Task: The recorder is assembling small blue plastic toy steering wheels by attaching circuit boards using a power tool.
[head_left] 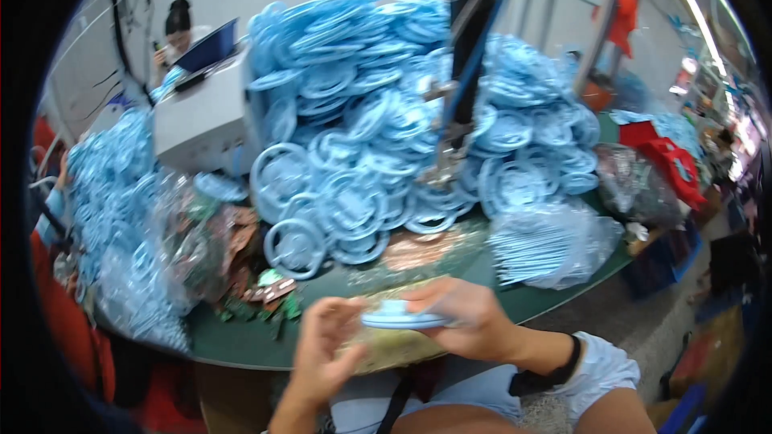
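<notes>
Near the table's front edge, my right hand (470,317) is closed around a light blue plastic disc (402,321). The disc is seen nearly edge-on, and a whitish part stands up from its top. To its left is my left hand (326,345), its fingers curved and apart, with nothing visible in it. Below the disc lies a yellowish pad (394,354), partly hidden by my hands. Behind it rises a large heap of similar light blue rings and discs (354,201).
A dark machine post (470,40) stands before the heap. A see-through bag of stacked blue discs (555,245) lies right on the green table (241,345). At left are a white box (201,120), a bag of scraps (193,249) and more blue parts (112,185). A person (178,24) sits beyond.
</notes>
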`<state>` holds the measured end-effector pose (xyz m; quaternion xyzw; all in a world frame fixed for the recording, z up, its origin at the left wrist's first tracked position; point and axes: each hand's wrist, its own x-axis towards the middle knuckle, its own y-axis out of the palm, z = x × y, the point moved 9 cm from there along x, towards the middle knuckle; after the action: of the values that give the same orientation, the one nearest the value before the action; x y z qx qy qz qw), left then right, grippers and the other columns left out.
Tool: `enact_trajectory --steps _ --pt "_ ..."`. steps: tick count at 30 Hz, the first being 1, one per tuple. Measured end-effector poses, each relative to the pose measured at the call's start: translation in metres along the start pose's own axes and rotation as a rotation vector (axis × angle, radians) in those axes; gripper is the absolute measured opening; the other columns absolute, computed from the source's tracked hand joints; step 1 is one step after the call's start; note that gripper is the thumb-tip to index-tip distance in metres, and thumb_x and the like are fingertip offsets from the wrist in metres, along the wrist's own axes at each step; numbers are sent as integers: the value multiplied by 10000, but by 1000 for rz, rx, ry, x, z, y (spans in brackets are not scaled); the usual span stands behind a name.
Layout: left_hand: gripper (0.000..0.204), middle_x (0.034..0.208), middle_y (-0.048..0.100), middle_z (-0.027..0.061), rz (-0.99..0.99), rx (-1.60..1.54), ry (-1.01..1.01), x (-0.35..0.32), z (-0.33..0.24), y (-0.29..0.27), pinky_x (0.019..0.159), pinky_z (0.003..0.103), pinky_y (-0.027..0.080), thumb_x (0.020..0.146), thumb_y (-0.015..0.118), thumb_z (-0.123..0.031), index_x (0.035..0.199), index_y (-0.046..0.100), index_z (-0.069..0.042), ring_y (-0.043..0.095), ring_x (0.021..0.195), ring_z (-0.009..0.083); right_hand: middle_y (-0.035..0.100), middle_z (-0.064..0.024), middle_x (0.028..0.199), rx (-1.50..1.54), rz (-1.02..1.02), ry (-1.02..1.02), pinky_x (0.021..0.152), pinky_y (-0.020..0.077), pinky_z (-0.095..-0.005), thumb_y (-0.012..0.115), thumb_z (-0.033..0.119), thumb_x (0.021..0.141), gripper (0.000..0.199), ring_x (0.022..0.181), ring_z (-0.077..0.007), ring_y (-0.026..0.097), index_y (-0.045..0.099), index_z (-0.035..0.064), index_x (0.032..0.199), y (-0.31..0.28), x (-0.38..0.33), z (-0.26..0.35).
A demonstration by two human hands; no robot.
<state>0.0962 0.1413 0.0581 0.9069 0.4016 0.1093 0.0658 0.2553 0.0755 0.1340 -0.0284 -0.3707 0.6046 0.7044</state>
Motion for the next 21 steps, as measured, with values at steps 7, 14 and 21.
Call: enact_trajectory --steps 7,14,21 --pt "778 1278 541 236 379 798 301 22 -14 16 908 398 483 735 778 -83 1394 382 37 581 1121 342 570 -170 1006 -260 163 -565 750 532 -412 587 121 791 141 923 -331 603 531 -2 831 88 -23 -28" --pt "807 1324 509 231 670 966 -68 47 -1 48 978 379 439 723 783 -93 1408 377 34 529 1191 323 594 -247 1073 -309 -29 -744 726 531 -420 591 112 894 138 890 -381 624 577 -22 865 41 -47 -8" --pt "848 1343 434 226 630 972 98 58 15 33 997 408 413 696 813 -132 1420 390 -12 459 1237 360 540 -261 1212 -241 23 -657 915 509 -479 573 135 848 165 1124 -410 561 531 -23 874 58 -45 -40"
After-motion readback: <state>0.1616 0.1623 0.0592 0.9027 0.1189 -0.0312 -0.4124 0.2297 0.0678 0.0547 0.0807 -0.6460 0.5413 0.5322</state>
